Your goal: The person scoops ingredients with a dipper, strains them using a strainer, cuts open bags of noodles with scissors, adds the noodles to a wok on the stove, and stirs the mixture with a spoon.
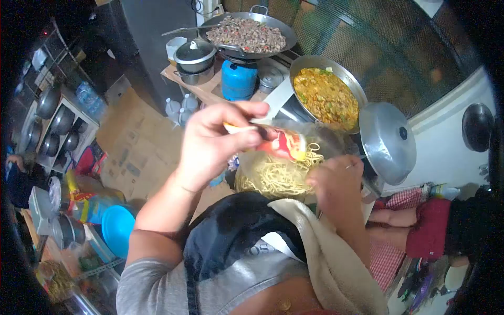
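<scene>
My left hand (218,139) is closed on a small red and yellow packet (283,145), pinched between thumb and fingers and tilted over the noodles. Yellow noodles (273,175) lie below it in a pan partly veiled by haze. My right hand (338,181) is at the right side of the noodles, its fingers curled; what they hold, if anything, is hidden. Just behind, a pan of orange-yellow food (326,94) sits close to a large metal lid (388,143).
A wok of chopped meat (247,35) stands above a blue gas cylinder (239,80) at the back. Left of it is a lidded pot (195,55). A blue basin (118,231) is at lower left. Another person's legs (391,226) show at the right.
</scene>
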Motion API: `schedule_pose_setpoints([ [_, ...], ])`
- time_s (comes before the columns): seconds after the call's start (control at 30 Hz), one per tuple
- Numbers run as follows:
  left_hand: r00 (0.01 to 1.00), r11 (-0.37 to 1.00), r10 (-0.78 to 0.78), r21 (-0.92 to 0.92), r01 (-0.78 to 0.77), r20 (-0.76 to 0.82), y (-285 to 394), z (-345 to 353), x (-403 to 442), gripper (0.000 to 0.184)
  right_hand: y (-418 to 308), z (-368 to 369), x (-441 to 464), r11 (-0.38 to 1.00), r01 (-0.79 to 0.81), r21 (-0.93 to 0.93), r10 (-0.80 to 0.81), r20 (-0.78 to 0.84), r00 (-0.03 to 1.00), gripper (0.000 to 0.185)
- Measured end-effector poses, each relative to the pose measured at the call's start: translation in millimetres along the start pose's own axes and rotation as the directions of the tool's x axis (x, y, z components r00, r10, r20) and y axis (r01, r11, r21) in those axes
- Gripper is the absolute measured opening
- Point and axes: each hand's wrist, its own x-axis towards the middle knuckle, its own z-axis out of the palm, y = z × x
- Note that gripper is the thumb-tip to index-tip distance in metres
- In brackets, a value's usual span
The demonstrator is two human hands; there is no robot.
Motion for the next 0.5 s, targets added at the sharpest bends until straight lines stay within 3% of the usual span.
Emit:
schedule_pose_setpoints([
  [0.1,0.948,0.940,0.290,-0.145,-0.308,-0.130,19.3,-17.0,8.7,0.014,-2.2,3.7,6.3,0.989,0.117,0.094,-0.102,-0.150,0.983,0.008],
  [0.13,0.940,0.929,0.270,-0.201,-0.312,-0.211,33.8,-20.4,6.8,0.018,0.0,6.1,6.0,0.983,0.138,0.120,-0.115,-0.183,0.976,0.009],
  [0.2,0.865,0.929,0.340,-0.011,-0.370,-0.368,43.8,-34.4,3.2,0.012,4.6,12.5,5.0,0.968,0.183,0.173,-0.137,-0.247,0.959,0.011],
  [0.27,0.862,0.964,0.265,0.133,-0.230,-0.432,25.9,-84.0,-16.2,0.008,8.1,15.4,5.2,0.961,0.198,0.195,-0.131,-0.308,0.942,0.012],
  [0.3,0.805,0.908,0.272,0.417,-0.033,-0.528,9.3,-92.2,-27.0,0.010,10.1,18.6,3.9,0.959,0.198,0.200,-0.124,-0.331,0.935,0.012],
  [0.33,0.730,0.755,0.307,0.624,0.203,-0.610,-11.9,-100.5,-45.6,0.014,11.6,21.9,2.4,0.958,0.199,0.208,-0.117,-0.349,0.930,0.012],
  [0.4,0.841,0.443,0.267,0.835,0.328,-0.471,-84.5,-148.7,-115.6,0.013,14.8,29.6,0.4,0.939,0.234,0.251,-0.131,-0.369,0.920,0.014],
  [0.43,0.834,0.474,0.005,0.736,0.483,-0.552,-84.8,-126.3,-142.8,0.017,17.2,34.1,1.0,0.928,0.252,0.275,-0.137,-0.376,0.916,0.015],
  [0.47,0.763,0.461,-0.261,0.618,0.637,-0.592,-82.7,-103.1,-164.2,0.024,18.5,34.8,3.2,0.913,0.265,0.309,-0.141,-0.370,0.918,0.012],
  [0.5,0.643,0.555,-0.516,0.350,0.755,-0.566,-79.6,-93.2,-181.5,0.031,18.6,33.2,5.1,0.896,0.275,0.348,-0.145,-0.356,0.923,0.008],
])
